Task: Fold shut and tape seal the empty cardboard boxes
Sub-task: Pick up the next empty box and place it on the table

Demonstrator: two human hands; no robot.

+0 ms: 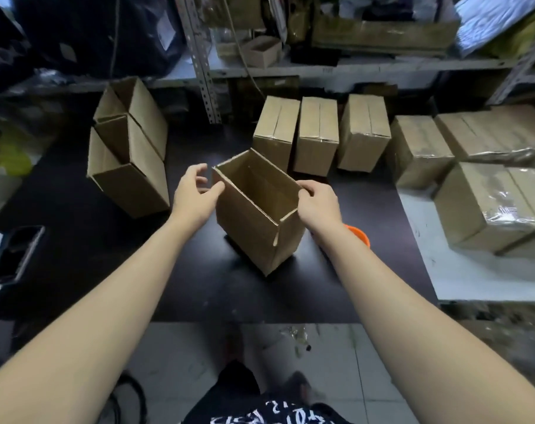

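Both my forearms reach forward over the dark worktop [107, 255] toward the open box [257, 215], which stands upright near its middle, turned corner-on to me, top flaps not folded in. My left hand [196, 194] sits at the box's left corner with the fingers spread and loosely curved, holding nothing; the thumb lies against the near rim, or just beside it, I cannot tell which. My right hand [316, 203] grips the box's right end, fingers curled over the rim; their tips are hidden inside. Just right of the box an orange thing [359, 234] peeks from under my right wrist, mostly covered, so I cannot make out what it is. Behind the box three taped boxes [315, 139] stand side by side, near it but apart. Left of the box, well apart, more unsealed boxes [128, 166] are piled against each other. Right of the box, sealed boxes in shiny wrap [486, 206] sit on a pale surface [474, 270], the outermost cut off by the frame edge. Far left of the box a phone [15, 255] lies at the worktop's edge, partly cropped. Dark bare worktop runs between the box and the near edge, beyond which the tiled floor [199, 347] shows. The shelf [321, 68] behind everything is cluttered and blurred.
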